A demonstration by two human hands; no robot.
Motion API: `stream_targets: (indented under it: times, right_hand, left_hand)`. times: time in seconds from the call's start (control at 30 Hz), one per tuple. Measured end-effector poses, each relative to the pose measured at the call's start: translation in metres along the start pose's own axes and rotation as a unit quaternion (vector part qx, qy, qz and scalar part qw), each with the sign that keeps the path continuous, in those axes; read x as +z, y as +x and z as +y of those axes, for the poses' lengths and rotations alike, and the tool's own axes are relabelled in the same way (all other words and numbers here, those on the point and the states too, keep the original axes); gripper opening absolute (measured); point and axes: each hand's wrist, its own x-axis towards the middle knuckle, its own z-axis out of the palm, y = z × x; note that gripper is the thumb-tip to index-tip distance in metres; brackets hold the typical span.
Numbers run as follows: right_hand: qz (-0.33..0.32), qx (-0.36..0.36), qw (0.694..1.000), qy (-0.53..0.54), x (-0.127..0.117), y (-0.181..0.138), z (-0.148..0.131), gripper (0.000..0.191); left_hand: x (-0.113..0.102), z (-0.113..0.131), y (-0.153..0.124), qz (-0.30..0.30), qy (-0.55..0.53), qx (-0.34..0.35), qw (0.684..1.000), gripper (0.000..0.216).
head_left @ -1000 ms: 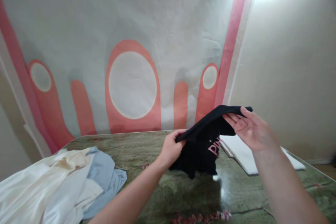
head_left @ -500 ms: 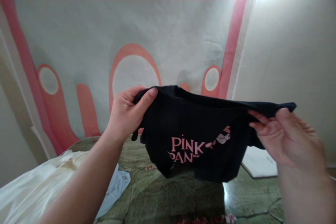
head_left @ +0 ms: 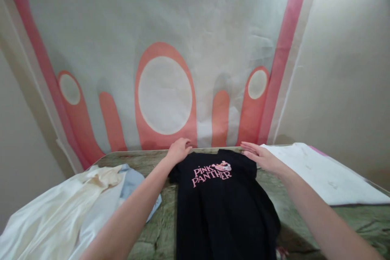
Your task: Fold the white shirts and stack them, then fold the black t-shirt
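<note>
A black T-shirt (head_left: 219, 211) with pink "Pink Panther" lettering lies spread flat on the green marbled table (head_left: 158, 227), collar at the far edge. My left hand (head_left: 179, 149) rests at its far left shoulder, fingers curled down on the cloth. My right hand (head_left: 257, 155) lies flat on the far right shoulder, fingers stretched out.
A heap of cream and light blue clothes (head_left: 76, 203) lies at the left of the table. A white sheet (head_left: 323, 172) covers the right side. A banner with pink shapes (head_left: 164, 89) hangs on the wall behind the table.
The T-shirt was held up in the air between both hands; it has come down and now lies spread on the table, with both hands at its shoulders.
</note>
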Motion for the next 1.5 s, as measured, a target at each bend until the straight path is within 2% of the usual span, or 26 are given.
stream_targets:
  times: [0.07, 0.17, 0.3, 0.4, 0.5, 0.63, 0.73, 0.83, 0.9, 1.03, 1.13, 1.2, 1.33, 1.4, 1.5]
  right_hand:
    - [-0.002, 0.065, 0.991, -0.12, -0.006, 0.002, 0.023, 0.032]
    - [-0.012, 0.184, 0.943, -0.278, -0.014, 0.001, 0.05, 0.022]
    - [-0.062, 0.267, 0.905, -0.325, -0.018, -0.005, 0.065, 0.04]
    - [-0.114, 0.297, 0.888, -0.331, -0.012, -0.009, 0.065, 0.044]
    - [-0.149, 0.311, 0.899, -0.269, -0.001, -0.01, 0.064, 0.042]
    - [-0.13, 0.322, 0.931, -0.111, 0.017, -0.012, 0.063, 0.035]
    - [-0.11, 0.318, 0.94, -0.048, 0.029, -0.016, 0.061, 0.043]
    - [-0.105, 0.315, 0.943, -0.025, 0.034, -0.019, 0.059, 0.059]
    - [-0.112, 0.31, 0.944, -0.023, 0.035, -0.02, 0.06, 0.061]
    - [-0.107, 0.296, 0.947, -0.063, 0.036, -0.018, 0.063, 0.05]
    - [-0.089, 0.293, 0.946, -0.107, 0.037, -0.017, 0.066, 0.036]
    - [-0.117, 0.312, 0.937, -0.107, 0.036, -0.018, 0.064, 0.041]
    - [-0.205, 0.359, 0.903, -0.116, 0.035, -0.024, 0.052, 0.064]
    - [-0.237, 0.337, 0.902, -0.129, 0.038, -0.028, 0.044, 0.059]
    - [-0.296, 0.258, 0.915, -0.092, 0.044, -0.033, 0.033, 0.046]
  left_hand:
    - [0.022, -0.004, -0.023, -0.055, 0.007, 0.006, 0.998, 0.027]
    - [0.044, -0.003, -0.056, -0.129, 0.02, 0.003, 0.991, 0.029]
    - [0.06, 0.002, -0.092, -0.178, 0.053, -0.017, 0.982, 0.046]
    - [0.065, 0.001, -0.107, -0.19, 0.102, -0.002, 0.976, 0.061]
    - [0.064, -0.011, -0.107, -0.194, 0.133, 0.03, 0.972, 0.065]
    - [0.058, -0.036, -0.094, -0.211, 0.14, 0.059, 0.966, 0.061]
    - [0.052, -0.042, -0.088, -0.203, 0.163, 0.065, 0.963, 0.059]
    - [0.048, -0.029, -0.096, -0.175, 0.188, 0.065, 0.964, 0.058]
    - [0.046, -0.012, -0.107, -0.175, 0.183, 0.066, 0.965, 0.057]
    - [0.044, 0.015, -0.13, -0.211, 0.147, 0.062, 0.964, 0.057]
    - [0.046, 0.018, -0.139, -0.207, 0.135, 0.057, 0.967, 0.06]
    - [0.048, 0.016, -0.142, -0.194, 0.133, 0.06, 0.97, 0.06]
    - [0.05, 0.013, -0.144, -0.181, 0.126, 0.064, 0.973, 0.061]
    - [0.049, 0.013, -0.145, -0.177, 0.124, 0.063, 0.974, 0.061]
    - [0.049, 0.012, -0.145, -0.175, 0.124, 0.062, 0.975, 0.061]
